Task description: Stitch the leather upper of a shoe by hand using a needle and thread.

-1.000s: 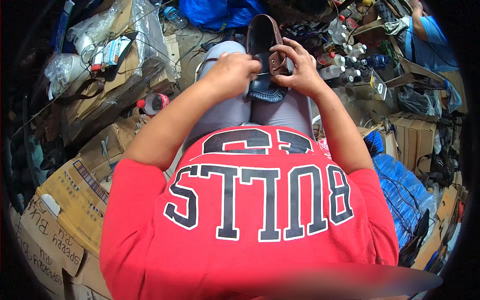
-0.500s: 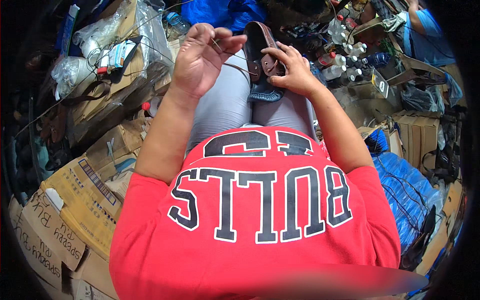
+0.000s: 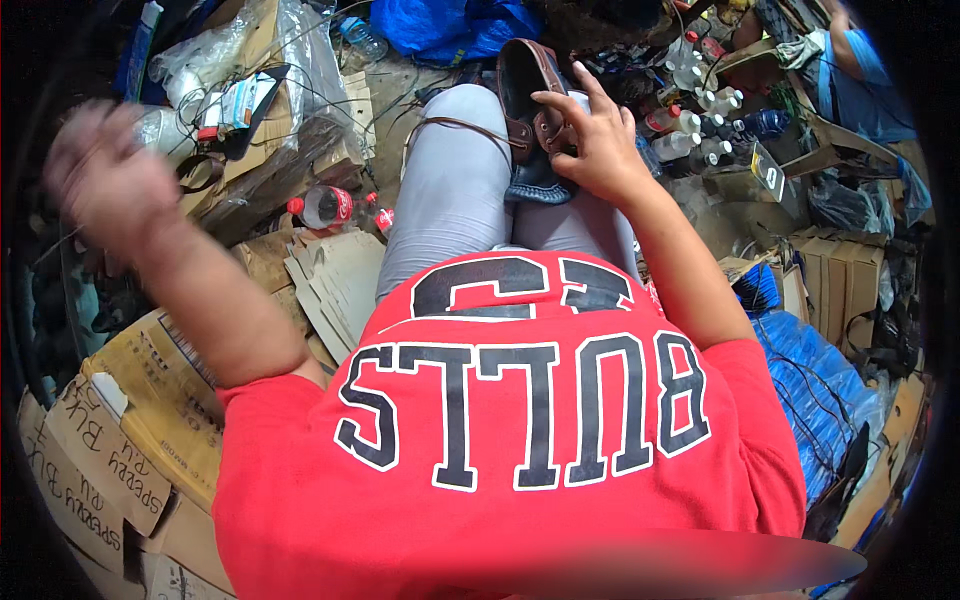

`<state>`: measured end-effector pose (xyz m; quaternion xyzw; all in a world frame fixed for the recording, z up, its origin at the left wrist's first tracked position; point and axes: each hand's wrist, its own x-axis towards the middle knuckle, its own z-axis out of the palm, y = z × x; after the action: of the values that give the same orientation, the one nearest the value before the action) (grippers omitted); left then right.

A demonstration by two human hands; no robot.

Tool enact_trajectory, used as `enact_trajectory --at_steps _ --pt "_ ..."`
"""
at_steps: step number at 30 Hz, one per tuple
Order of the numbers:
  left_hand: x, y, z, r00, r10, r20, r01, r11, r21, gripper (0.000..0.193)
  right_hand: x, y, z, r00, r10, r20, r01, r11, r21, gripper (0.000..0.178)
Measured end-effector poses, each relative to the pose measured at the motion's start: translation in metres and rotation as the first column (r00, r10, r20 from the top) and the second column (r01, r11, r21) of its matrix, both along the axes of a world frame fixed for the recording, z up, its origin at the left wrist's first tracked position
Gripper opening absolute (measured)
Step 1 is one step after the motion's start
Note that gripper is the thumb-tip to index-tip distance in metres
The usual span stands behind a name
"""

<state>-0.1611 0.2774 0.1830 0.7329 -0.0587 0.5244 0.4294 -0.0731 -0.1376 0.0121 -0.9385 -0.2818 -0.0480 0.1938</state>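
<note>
A dark brown leather lace-up shoe rests on my grey-trousered lap, its dark bluish end toward me. My right hand lies over its right side, fingers spread, with the thumb and forefinger at the brown eyelet flap. From the opposite flap, a thin brown lace runs across my left knee. My left hand is far out to the left, above the clutter beside me. Motion smears its fingers, so whatever it may hold does not show.
Flattened cardboard and a soda bottle lie at my left. Several small bottles stand beyond my right hand. A blue tarp lies ahead, and blue plastic sheeting is at my right. Another person's arm shows at far right.
My left hand has swung from beside the shoe, where it pinched a thin strand, out to the far left. My right hand stays at the shoe, its fingers lifted and spread wider.
</note>
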Motion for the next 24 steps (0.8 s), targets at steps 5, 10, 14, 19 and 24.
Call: enact_trajectory --at_steps 5,10,14,19,24 --pt "0.039 -0.162 -0.119 0.59 -0.64 -0.492 0.54 0.766 -0.349 0.021 -0.003 -0.006 0.011 0.979 0.16 0.123 -0.169 0.984 0.065 0.049" --pt "0.049 -0.217 -0.157 0.376 -0.529 -0.76 0.564 0.782 -0.265 0.011 0.011 -0.033 -0.002 0.721 0.328 -0.61 0.264 0.684 0.68 0.036" --pt "0.064 -0.226 -0.185 0.532 -0.326 -0.781 0.56 0.827 0.036 0.012 0.018 -0.047 -0.001 0.592 0.435 -0.678 0.333 0.634 0.698 0.035" --pt "0.069 -0.231 -0.19 0.585 -0.288 -0.758 0.554 0.825 0.114 0.011 0.019 -0.048 -0.001 0.562 0.441 -0.7 0.356 0.634 0.686 0.035" --pt "0.068 -0.234 -0.189 0.578 -0.21 -0.789 0.549 0.815 0.185 0.009 0.017 -0.048 0.001 0.558 0.422 -0.714 0.383 0.632 0.673 0.037"
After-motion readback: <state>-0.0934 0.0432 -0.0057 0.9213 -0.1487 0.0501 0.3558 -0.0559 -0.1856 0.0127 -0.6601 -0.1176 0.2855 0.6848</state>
